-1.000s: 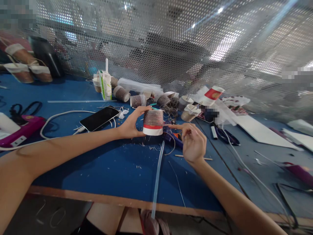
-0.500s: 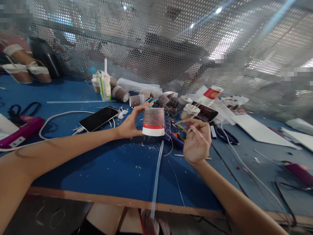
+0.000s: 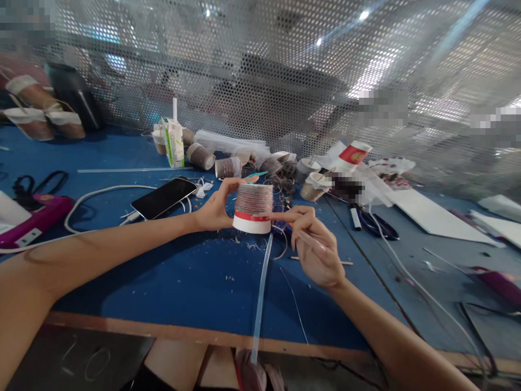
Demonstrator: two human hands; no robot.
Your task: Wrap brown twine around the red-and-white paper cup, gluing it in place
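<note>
My left hand (image 3: 222, 205) is closed around a paper cup (image 3: 252, 224) above the table, thumb low and fingers over its top. Grey-brown twine (image 3: 255, 199) winds around the upper part, leaving a red band and a white band bare below. A thin teal piece (image 3: 257, 175) shows by the left fingertips; its kind is unclear. My right hand (image 3: 319, 244) has its index finger stretched out, its tip at the cup's right side on the red band. Its other fingers are loosely curled, and I see nothing held in them. Behind it a dark blue object (image 3: 280, 231) is partly hidden.
A long translucent stick (image 3: 261, 298) reaches over the table's front edge (image 3: 195, 334). A phone (image 3: 165, 199) with a white cable lies left. Behind are a drink carton (image 3: 174, 142), twine-wrapped cups (image 3: 228, 167) and tangled twine (image 3: 285, 176). A perforated metal screen (image 3: 260, 70) stands behind.
My right hand has moved left and its index finger now meets the cup. The cup has tilted slightly and dropped a little in my left hand.
</note>
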